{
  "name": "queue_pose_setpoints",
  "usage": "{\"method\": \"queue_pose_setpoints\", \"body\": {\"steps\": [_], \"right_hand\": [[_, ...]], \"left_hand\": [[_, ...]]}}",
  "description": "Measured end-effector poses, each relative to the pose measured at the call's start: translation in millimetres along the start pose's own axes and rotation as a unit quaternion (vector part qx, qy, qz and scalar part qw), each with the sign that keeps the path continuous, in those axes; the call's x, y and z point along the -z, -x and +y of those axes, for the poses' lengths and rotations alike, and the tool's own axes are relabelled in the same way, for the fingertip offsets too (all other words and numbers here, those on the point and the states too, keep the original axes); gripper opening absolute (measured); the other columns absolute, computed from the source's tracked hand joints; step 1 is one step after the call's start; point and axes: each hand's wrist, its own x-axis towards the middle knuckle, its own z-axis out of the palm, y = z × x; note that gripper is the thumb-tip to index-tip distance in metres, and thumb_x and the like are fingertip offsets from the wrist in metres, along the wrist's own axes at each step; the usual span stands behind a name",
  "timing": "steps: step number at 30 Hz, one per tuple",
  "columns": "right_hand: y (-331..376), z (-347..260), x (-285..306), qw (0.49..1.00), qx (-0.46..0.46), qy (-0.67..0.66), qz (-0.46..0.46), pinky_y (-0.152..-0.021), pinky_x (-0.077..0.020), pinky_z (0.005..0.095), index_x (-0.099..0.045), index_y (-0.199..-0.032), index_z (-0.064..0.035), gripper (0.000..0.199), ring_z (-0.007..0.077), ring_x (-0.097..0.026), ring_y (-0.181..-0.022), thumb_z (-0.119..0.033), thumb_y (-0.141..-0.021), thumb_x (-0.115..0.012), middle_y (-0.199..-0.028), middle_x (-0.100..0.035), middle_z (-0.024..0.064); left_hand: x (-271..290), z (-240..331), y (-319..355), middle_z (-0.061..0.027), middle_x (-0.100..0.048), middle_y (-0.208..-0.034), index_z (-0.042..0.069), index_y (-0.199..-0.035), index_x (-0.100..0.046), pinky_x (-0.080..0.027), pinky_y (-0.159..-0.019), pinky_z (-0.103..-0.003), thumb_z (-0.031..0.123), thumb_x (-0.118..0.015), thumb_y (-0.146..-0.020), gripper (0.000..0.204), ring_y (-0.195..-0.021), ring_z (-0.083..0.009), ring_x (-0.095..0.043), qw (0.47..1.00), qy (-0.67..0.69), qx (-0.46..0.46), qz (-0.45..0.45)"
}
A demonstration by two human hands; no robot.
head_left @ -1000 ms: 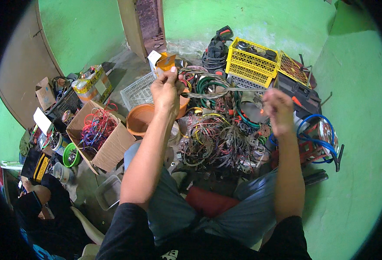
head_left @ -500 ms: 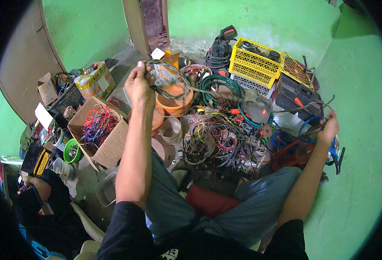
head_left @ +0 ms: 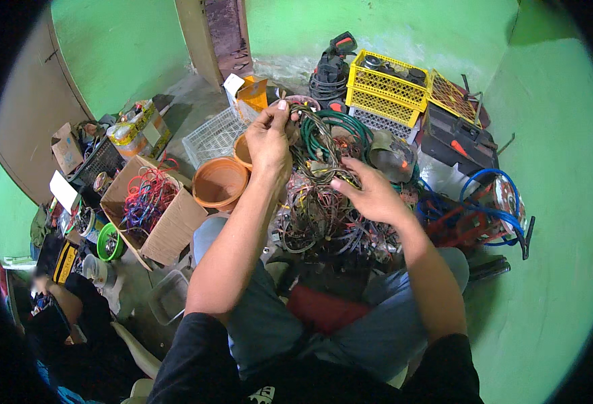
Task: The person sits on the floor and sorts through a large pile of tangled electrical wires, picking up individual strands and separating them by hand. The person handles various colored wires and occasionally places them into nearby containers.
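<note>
A long, dark twisted cable (head_left: pixel 321 176) hangs in a bunched loop in front of me, between my two hands. My left hand (head_left: pixel 271 140) is closed around its upper part, thumb uppermost, with a short end poking out above the thumb. On the right side of the loop, my right hand (head_left: pixel 376 194) has the cable between its thumb and fingers. Below and behind them lies a tangled heap of wires (head_left: pixel 320 219) in several colours. A coiled green hose (head_left: pixel 360 128) sits just beyond the loop.
Orange pots (head_left: pixel 220 180) and a cardboard box (head_left: pixel 168 232) of red and blue wires stand left. Yellow crates (head_left: pixel 387 84) and a black toolbox (head_left: pixel 458 145) are at the back right. Blue hose (head_left: pixel 495 210) lies right. Another person's hand (head_left: pixel 64 299) shows at lower left.
My right hand has swung in from the far right to the cable loop, bringing the stretched cable into a bunch. My left hand has shifted right and slightly down, still gripping it.
</note>
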Motion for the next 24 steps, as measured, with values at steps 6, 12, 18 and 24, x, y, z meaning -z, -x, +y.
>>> {"method": "queue_pose_setpoints", "body": {"steps": [6,12,18,24], "right_hand": [[-1.0,-5.1,1.4,0.98,-0.08,-0.15,-0.107,-0.068,-0.045,0.0264,-0.063,-0.109,0.0012,0.027,0.0105,-0.057,-0.073,-0.022,-0.097,-0.057,-0.079,-0.061,0.0036],[3.9,12.9,69.6,0.963,-0.052,-0.239,0.115,-0.05,-0.0344,0.0247,-0.068,-0.09,-0.0025,0.024,0.0056,-0.044,-0.054,-0.023,-0.094,-0.057,-0.06,-0.049,-0.0042],[22.0,51.7,146.7,0.797,-0.057,-0.415,0.435,-0.041,-0.0196,0.0238,-0.06,-0.091,-0.0049,0.024,0.0047,-0.029,-0.045,-0.027,-0.098,-0.054,-0.056,-0.036,-0.0065],[57.4,116.1,194.1,0.715,-0.164,-0.298,0.61,-0.04,-0.0272,0.0255,-0.062,-0.089,-0.0025,0.027,0.007,-0.034,-0.044,-0.027,-0.098,-0.054,-0.056,-0.038,-0.0033]], "left_hand": [[6.0,3.1,-6.8,-0.0049,-0.06,-0.075,0.001,-0.086,-0.06,-0.031,-0.047,-0.024,0.019,-0.063,-0.095,0.02,-0.051,-0.0068,-0.039,1.0,0.001,-0.021,0.018],[18.5,20.5,-18.4,-0.0067,-0.059,-0.075,0.001,-0.082,-0.059,-0.031,-0.046,-0.024,0.017,-0.064,-0.094,0.021,-0.051,-0.0073,-0.04,0.996,-0.012,-0.058,0.065],[37.6,39.1,-36.0,-0.0026,-0.06,-0.079,0.003,-0.097,-0.061,-0.039,-0.056,-0.023,0.02,-0.062,-0.095,0.017,-0.063,-0.0076,-0.05,0.986,0.002,-0.09,0.137],[51.7,44.6,-45.3,-0.0062,-0.06,-0.074,0.001,-0.086,-0.06,-0.031,-0.046,-0.022,0.015,-0.063,-0.094,0.016,-0.053,-0.0057,-0.041,0.983,0.029,-0.108,0.144]]}}
